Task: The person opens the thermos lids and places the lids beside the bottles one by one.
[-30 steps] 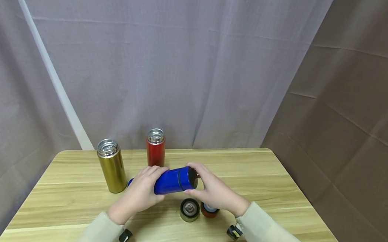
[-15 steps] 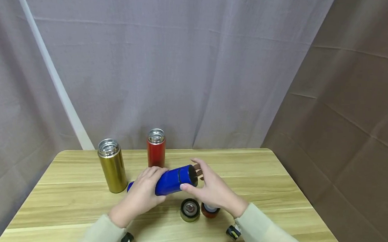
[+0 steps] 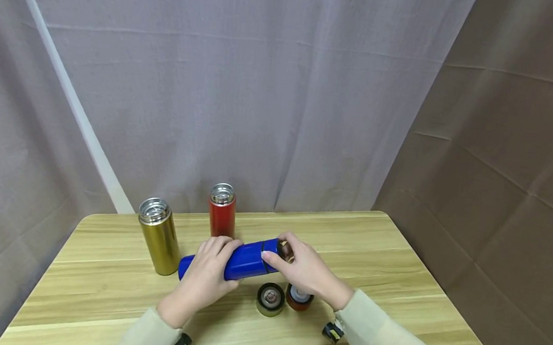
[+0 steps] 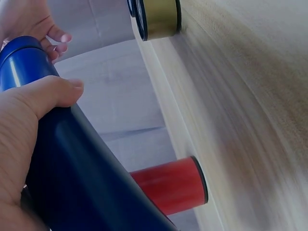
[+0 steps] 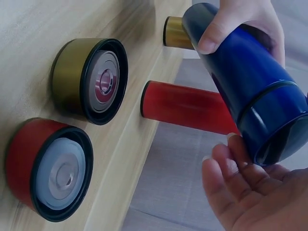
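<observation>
My left hand (image 3: pixel 208 263) grips the body of a blue thermos (image 3: pixel 247 260), held tilted above the table with its lidded end to the right. Its blue lid (image 5: pixel 274 120) sits on the body, with a dark seam between them. At that lid is my right hand (image 3: pixel 306 266), thumb across the near side and index finger at the far edge; the other fingers curl loosely by the end. A gold thermos (image 3: pixel 160 242) and a red thermos (image 3: pixel 222 214) stand lidless on the table, their steel mouths facing up.
Below the blue thermos, a gold lid (image 3: pixel 270 300) and a red lid (image 3: pixel 299 298) lie side by side, undersides up, on the wooden table (image 3: pixel 393 285). Grey curtain (image 3: pixel 262 98) hangs behind, brown cloth (image 3: pixel 502 207) on the right.
The right fingers loosened from the lid half a second ago, spread, and have closed back around it with the thumb further over. The blue thermos has shifted slightly to the right.
</observation>
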Motion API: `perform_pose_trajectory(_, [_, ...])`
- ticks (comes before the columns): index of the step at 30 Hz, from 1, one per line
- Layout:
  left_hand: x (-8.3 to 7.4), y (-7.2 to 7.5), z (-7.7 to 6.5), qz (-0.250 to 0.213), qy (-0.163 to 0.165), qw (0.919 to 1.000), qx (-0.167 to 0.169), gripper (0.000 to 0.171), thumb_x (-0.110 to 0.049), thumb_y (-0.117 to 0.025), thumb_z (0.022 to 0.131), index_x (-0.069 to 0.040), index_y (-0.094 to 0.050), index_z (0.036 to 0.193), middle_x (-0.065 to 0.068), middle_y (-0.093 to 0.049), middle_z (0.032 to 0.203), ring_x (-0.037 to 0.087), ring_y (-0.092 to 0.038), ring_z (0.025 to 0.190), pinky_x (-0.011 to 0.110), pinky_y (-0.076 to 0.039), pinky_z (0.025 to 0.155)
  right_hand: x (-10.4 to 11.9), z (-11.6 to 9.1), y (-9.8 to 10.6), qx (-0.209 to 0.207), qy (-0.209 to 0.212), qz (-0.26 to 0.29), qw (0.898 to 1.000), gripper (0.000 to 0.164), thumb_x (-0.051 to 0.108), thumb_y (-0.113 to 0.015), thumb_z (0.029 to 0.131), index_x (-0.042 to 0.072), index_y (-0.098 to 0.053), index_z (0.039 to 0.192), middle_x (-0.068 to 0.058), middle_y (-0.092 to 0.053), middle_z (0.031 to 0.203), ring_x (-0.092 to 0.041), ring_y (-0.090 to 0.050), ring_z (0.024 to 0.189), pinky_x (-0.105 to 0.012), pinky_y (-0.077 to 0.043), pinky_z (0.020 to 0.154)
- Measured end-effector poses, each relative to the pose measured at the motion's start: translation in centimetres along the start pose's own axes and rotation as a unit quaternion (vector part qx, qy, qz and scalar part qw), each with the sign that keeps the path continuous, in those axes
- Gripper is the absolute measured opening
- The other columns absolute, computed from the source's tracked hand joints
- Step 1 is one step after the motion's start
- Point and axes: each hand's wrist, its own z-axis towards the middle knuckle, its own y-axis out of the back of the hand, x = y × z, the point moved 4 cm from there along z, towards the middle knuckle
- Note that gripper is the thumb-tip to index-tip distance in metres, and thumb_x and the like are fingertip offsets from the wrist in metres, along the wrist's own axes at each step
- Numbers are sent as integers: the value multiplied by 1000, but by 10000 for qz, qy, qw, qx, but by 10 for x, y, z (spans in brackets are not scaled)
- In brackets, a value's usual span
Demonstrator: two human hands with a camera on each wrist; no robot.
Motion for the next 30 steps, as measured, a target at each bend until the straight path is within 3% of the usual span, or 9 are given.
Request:
perform_pose_trajectory(7, [4, -1, -1, -25, -21, 9999, -108, 75, -29, -87, 62, -11, -56, 128, 4, -58, 116, 26, -52, 106, 47, -39, 96, 0, -2, -1, 266, 238, 392, 9986, 62, 62, -59, 87, 21, -47, 132, 3, -61, 101, -15, -59, 88, -34, -51, 72])
perform_pose_trajectory(13, [6, -1, -2, -189, 139, 9997, 110, 75, -28, -87, 64, -12, -57, 130, 1, -60, 116, 24, -54, 107, 45, -40, 98, 3, -6, 1, 203, 994, 47, 9948, 69, 55, -66, 85, 27, -38, 142, 5, -53, 127, -13, -55, 109, -40, -48, 91])
perform_pose_trajectory(17, [6, -1, -1, -257, 219, 9991, 254, 76, -26, -86, 66, -12, -55, 134, 2, -61, 120, 24, -54, 111, 46, -42, 98, 4, -8, 1, 142, 1236, -179, 9921, 71, 49, -68, 87, 31, -33, 146, 6, -43, 142, -14, -49, 122, -41, -43, 99])
perform_pose_trajectory(25, [7, -2, -2, -385, 338, 9971, 569, 86, -27, -86, 70, -18, -44, 144, 2, -59, 129, 22, -52, 118, 44, -39, 102, 3, -8, 1, 141, 1453, -257, 9889, 75, 44, -71, 86, 30, -30, 148, 5, -42, 145, -16, -46, 126, -42, -41, 101])
perform_pose_trajectory(30, [6, -2, -3, -544, 350, 9956, 681, 91, -30, -86, 71, -19, -39, 147, 5, -58, 132, 23, -52, 120, 45, -38, 103, 5, -9, 2, 39, 1426, -265, 9894, 80, 53, -69, 84, 27, -31, 149, 3, -43, 144, -18, -48, 124, -44, -44, 98])
